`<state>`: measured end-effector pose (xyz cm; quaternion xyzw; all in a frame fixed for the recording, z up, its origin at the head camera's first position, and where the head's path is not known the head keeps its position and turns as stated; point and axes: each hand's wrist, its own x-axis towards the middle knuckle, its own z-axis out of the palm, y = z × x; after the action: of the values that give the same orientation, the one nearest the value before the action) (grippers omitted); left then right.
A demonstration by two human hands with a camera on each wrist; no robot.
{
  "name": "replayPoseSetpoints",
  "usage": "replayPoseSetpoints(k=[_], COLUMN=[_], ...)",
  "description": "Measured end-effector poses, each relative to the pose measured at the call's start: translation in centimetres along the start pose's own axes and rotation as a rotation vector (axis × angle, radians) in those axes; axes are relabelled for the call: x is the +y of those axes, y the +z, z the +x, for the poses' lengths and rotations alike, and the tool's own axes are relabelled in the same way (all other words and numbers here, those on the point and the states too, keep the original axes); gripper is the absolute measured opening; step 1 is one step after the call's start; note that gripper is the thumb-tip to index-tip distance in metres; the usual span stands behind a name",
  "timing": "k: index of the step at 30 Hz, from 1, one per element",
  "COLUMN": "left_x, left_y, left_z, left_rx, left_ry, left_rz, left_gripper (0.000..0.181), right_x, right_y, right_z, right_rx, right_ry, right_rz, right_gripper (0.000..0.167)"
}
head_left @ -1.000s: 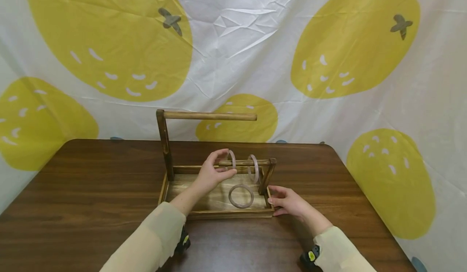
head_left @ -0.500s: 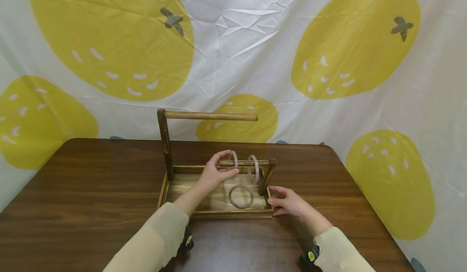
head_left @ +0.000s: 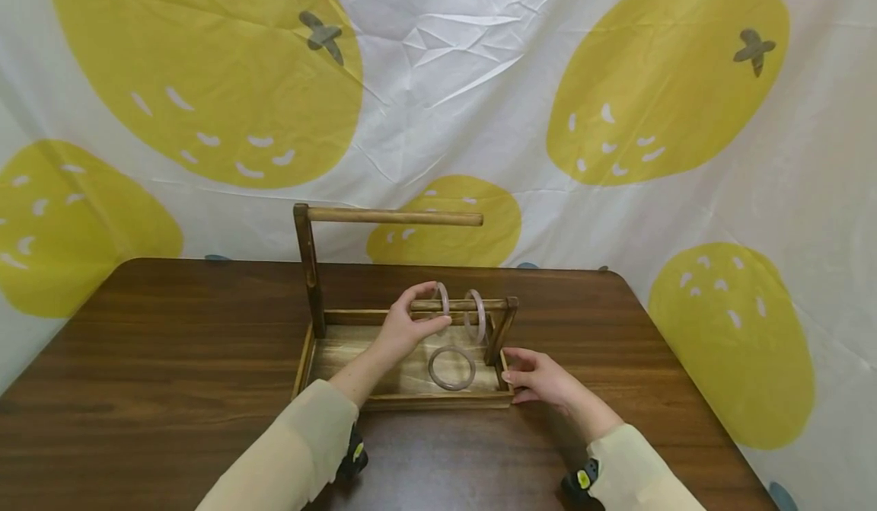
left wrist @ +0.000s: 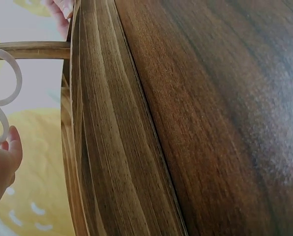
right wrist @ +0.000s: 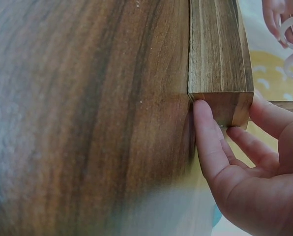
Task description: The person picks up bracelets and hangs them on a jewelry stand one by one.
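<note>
A wooden jewelry stand has a shallow tray base, a tall left post with an upper rod and a short right post with a lower rod. My left hand pinches a pale translucent bangle, which encircles the lower rod. To its right, a second bangle hangs on the same rod. The third bangle lies flat in the tray. At the base's right end, my right hand holds the edge, with fingers against the end face in the right wrist view.
The stand sits on a dark brown wooden table. Behind it hangs a white curtain with large yellow fruit prints. Black devices are strapped at both wrists.
My left hand has shifted slightly right, bringing the pinched bangle a little farther along the lower rod toward the hanging one. The right hand stays at the stand's end.
</note>
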<state>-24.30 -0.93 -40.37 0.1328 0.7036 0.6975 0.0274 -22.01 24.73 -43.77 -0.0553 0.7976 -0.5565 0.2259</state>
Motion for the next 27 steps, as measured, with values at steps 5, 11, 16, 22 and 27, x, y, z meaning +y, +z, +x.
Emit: replayPoseSetpoints(k=[5,11,16,22,27], left_x=[-0.1,-0.04,-0.25,-0.46,-0.52], left_y=[0.12,0.28,0.5,0.73,0.93], left_z=[0.07,0.13,0.22,0.29,0.22], left_rx=[0.012,0.046,0.046,0.025,0.014], left_ry=[-0.009,-0.01,-0.015,-0.057,-0.093], left_rz=[0.016,0.019,-0.017,-0.083,-0.153], left_gripper=[0.058,0.056,0.055,0.057,0.056], right_x=[-0.15,-0.43,-0.43,-0.33,-0.24], right_y=[0.09,0.16,0.17,0.14,0.09], right_z=[-0.13,-0.34,-0.38,-0.38,-0.3], right_rx=[-0.003,-0.009,-0.01,-0.012,-0.015], right_ry=[0.0,-0.006,-0.003,-0.008,-0.011], right_rz=[-0.004,-0.012,-0.009,0.001,0.006], right_gripper=[0.062,0.062,0.062,0.063,0.062])
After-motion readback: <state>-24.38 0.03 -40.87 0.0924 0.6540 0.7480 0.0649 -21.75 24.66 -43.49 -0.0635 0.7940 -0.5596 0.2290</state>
